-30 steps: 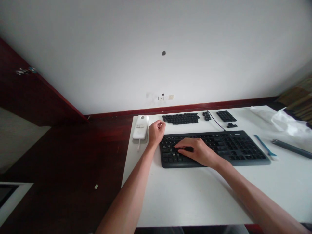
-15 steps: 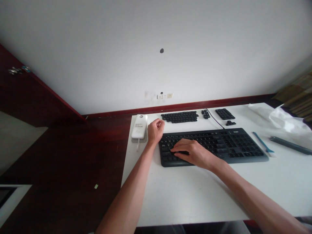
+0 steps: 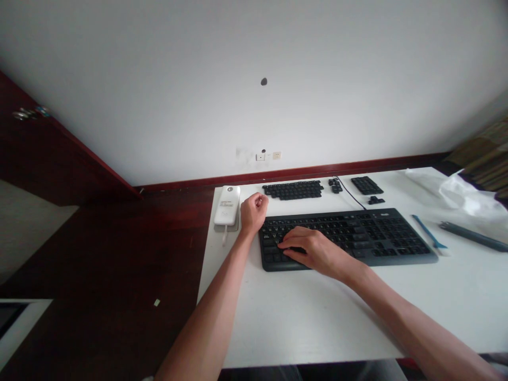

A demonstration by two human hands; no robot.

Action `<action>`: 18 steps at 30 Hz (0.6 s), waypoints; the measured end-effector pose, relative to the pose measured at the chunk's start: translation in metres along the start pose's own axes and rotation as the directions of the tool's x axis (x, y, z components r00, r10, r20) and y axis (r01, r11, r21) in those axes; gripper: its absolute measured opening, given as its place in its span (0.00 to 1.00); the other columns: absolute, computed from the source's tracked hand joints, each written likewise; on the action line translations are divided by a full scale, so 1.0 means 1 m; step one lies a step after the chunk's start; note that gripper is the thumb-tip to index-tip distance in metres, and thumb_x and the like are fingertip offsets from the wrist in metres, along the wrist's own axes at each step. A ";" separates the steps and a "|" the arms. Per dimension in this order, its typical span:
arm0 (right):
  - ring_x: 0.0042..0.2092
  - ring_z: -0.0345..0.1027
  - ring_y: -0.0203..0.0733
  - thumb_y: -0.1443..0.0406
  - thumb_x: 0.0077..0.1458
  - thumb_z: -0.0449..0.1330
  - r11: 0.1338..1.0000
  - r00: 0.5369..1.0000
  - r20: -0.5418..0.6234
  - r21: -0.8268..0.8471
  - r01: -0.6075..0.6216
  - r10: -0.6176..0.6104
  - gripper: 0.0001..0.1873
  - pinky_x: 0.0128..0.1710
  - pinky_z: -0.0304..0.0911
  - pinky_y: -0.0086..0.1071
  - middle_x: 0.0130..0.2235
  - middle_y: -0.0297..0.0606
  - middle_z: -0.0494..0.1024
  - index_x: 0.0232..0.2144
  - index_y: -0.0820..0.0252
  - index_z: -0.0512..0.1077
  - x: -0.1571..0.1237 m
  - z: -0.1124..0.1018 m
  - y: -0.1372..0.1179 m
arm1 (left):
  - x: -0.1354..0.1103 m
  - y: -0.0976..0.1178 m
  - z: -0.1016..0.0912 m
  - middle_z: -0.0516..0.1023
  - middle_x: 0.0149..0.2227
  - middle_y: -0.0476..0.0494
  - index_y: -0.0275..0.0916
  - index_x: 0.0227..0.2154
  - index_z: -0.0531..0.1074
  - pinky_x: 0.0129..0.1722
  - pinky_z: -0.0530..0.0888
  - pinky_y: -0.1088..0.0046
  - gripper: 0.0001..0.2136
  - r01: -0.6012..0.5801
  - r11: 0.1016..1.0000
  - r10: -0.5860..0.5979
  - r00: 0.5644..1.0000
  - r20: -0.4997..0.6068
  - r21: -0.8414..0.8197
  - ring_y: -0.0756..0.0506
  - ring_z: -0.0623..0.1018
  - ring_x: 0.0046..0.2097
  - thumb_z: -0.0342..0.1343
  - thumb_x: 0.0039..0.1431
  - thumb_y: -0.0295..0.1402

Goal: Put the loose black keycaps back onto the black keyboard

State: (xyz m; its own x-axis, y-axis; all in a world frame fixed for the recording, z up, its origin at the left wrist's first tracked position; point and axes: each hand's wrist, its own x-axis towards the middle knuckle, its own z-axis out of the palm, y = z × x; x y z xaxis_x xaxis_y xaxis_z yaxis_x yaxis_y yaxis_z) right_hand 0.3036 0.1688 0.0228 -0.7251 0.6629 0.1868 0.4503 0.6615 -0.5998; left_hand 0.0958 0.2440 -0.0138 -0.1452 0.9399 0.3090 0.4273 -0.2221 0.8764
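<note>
The right hand [image 3: 313, 250] presses flat on the keyboard [image 3: 349, 238]; the clenched left hand [image 3: 253, 211] could drop something unseen.

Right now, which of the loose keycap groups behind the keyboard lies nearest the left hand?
The long wide group, directly right of the left hand; the three smaller clusters sit farther right.

A white power bank [image 3: 227, 205] is seen at the far left corner of the white surface [image 3: 309, 312]; loose black keycaps [image 3: 293, 190] are laid in rows along the far edge; a blue tool [image 3: 428, 232] and a grey rod [image 3: 472, 236] are placed to the right; crumpled white plastic [image 3: 456, 193] is seen beyond them.
</note>
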 end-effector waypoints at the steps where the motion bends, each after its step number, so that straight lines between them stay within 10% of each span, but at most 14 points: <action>1: 0.48 0.77 0.48 0.63 0.68 0.59 1.000 1.000 -0.001 -0.003 -0.010 0.010 0.13 0.50 0.73 0.41 0.46 0.44 0.83 0.48 0.56 0.83 0.000 0.001 -0.001 | 0.000 0.000 0.000 0.66 0.21 0.51 0.40 0.23 0.68 0.30 0.58 0.72 0.14 -0.001 1.000 0.001 1.000 0.001 0.002 0.49 0.64 0.27 0.52 0.66 0.36; 9: 0.41 0.79 0.44 0.72 0.61 0.62 0.976 0.978 0.041 -0.079 -0.201 0.205 0.11 0.43 0.70 0.35 0.40 0.38 0.84 0.39 0.55 0.83 0.012 0.002 -0.013 | 0.000 0.000 0.000 0.62 0.20 0.52 0.40 0.22 0.67 0.29 0.56 0.72 0.15 -0.008 1.000 0.007 1.000 0.005 0.018 0.50 0.61 0.26 0.52 0.66 0.37; 18: 0.34 0.80 0.48 0.81 0.45 0.64 0.886 0.845 0.319 -0.332 -0.324 0.429 0.15 0.35 0.67 0.33 0.27 0.38 0.83 0.25 0.58 0.82 0.073 -0.020 -0.037 | 0.002 -0.002 0.001 0.61 0.20 0.53 0.40 0.22 0.66 0.29 0.55 0.72 0.15 -0.003 0.999 0.003 1.000 -0.001 0.034 0.50 0.61 0.26 0.52 0.66 0.37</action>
State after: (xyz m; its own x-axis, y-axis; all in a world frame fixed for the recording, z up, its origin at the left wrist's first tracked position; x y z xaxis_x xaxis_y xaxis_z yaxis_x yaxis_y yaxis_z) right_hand 0.2446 0.2001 0.0744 -0.5859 0.7320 -0.3477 0.8070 0.4876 -0.3332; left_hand 0.0955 0.2464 -0.0148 -0.1446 0.9391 0.3117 0.4577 -0.2158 0.8625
